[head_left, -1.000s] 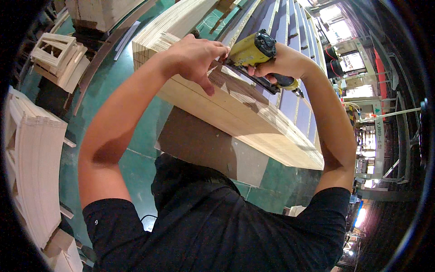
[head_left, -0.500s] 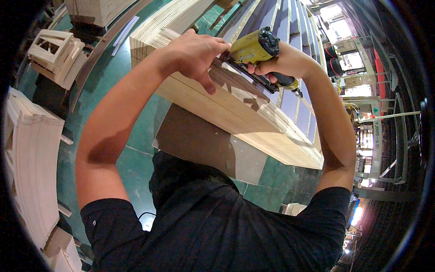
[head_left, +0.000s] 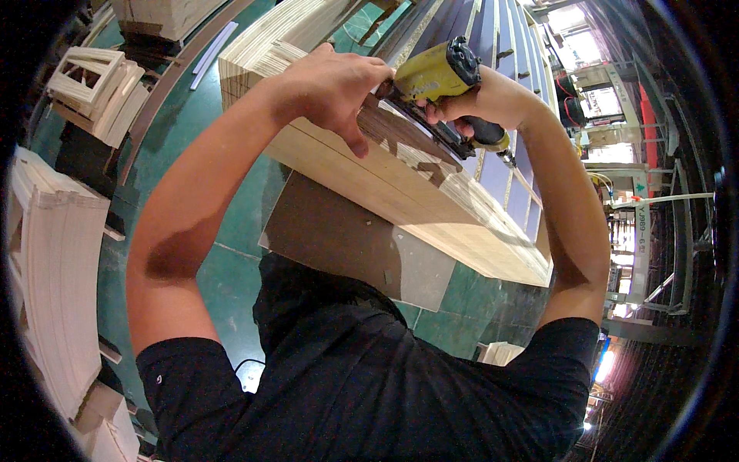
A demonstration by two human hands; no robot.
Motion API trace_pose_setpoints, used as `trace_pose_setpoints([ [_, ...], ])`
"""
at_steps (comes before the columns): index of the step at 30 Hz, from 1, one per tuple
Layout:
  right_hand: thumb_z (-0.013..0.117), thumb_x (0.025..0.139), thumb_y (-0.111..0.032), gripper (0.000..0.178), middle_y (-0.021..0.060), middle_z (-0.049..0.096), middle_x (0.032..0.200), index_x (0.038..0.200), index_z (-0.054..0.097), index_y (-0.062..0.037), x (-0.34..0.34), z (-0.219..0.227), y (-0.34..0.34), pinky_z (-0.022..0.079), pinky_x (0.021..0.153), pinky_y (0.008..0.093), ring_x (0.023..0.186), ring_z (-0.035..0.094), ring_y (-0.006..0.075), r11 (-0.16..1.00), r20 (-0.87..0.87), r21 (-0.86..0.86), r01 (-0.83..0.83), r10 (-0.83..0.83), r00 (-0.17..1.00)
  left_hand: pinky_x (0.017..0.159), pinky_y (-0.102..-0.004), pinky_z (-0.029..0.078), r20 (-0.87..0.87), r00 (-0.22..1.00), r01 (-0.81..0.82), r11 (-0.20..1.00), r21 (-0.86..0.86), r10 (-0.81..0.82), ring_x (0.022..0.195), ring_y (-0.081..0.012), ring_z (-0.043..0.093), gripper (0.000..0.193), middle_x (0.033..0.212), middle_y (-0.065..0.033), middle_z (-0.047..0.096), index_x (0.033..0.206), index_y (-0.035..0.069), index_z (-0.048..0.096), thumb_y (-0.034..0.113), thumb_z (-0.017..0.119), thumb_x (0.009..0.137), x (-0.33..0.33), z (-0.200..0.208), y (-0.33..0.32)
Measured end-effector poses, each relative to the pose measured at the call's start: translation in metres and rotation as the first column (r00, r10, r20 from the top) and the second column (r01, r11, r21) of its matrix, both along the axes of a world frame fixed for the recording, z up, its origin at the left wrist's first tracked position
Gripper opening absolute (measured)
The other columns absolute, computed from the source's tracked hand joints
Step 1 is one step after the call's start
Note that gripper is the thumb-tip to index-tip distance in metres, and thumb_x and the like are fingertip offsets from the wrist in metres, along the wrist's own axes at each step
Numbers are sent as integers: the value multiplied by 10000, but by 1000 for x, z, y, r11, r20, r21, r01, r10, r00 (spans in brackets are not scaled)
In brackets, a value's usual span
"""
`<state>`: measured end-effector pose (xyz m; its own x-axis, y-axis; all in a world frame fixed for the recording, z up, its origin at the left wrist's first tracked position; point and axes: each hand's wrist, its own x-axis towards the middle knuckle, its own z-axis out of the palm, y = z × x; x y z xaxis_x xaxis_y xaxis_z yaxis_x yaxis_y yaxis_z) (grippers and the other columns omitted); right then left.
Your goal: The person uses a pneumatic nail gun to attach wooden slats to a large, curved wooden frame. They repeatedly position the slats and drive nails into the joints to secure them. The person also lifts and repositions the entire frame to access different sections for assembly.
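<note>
My right hand [head_left: 493,104] grips a yellow and black nail gun [head_left: 435,73] by its handle. The gun's dark nose and magazine lie low over the top of a long stack of pale wood strips [head_left: 400,204]. At the left of the gun, my left hand [head_left: 331,85] arches over the same stack. Its thumb points down, well apart from the fingers, whose tips are close to the gun's nose. What lies under those fingertips is hidden. A brown strip of wood shows below the gun, partly in shadow.
Blue-grey panels with pale strips [head_left: 504,181] stretch beyond the stack. A brown board [head_left: 331,231] lies on the green floor. More wood pieces are stacked at the left [head_left: 61,269], with small wooden frames [head_left: 88,77] farther off. Racks and machinery [head_left: 639,208] stand along the right.
The nail gun and my right hand have shifted slightly up and to the right. My left hand has barely moved.
</note>
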<state>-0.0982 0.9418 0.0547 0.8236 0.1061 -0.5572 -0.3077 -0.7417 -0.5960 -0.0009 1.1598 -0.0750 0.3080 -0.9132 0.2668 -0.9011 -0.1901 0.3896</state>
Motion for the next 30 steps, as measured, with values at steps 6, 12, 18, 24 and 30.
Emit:
trace_pose_setpoints([
  [6,800,817,-115,310,25,717,914,1103,715,-30,2,-2,-3,489,511,271,623,613,120,1000,-1,26,1,-1,1000,915,-479,464,-3,1000,1,1000,-31,-2,1142,-368,654,1058,1195,-125,673,1330,63,552,506,980,470,0,-1,0],
  [12,802,812,-122,327,26,717,943,1112,712,-29,4,2,-2,498,515,267,632,618,118,1000,-26,7,-26,26,999,924,-489,456,-16,1000,-13,999,-38,13,1116,-388,663,1049,1161,-132,700,1346,75,542,506,979,495,0,-1,1],
  [18,812,819,-145,339,15,714,931,1124,707,-39,-3,-2,-5,504,523,277,631,619,114,1000,5,4,-20,20,1000,931,-486,440,-20,1000,3,999,-36,-3,1108,-371,672,1069,1159,-114,701,1380,104,525,511,976,501,0,-1,2],
  [24,797,830,-132,332,24,715,911,1131,699,-34,-3,2,-1,506,530,271,618,616,110,999,-19,-33,-32,31,999,928,-498,440,-83,996,-30,998,47,34,1160,-312,668,989,1162,-78,709,1376,127,561,472,976,547,-3,10,6],
  [30,784,837,-138,326,19,693,911,1135,688,-45,-6,6,4,524,557,274,641,614,113,998,0,-32,-54,54,999,898,-457,469,-25,1000,-19,999,-27,19,1067,-336,698,1106,1144,-105,710,1397,93,511,514,972,484,2,-2,3],
])
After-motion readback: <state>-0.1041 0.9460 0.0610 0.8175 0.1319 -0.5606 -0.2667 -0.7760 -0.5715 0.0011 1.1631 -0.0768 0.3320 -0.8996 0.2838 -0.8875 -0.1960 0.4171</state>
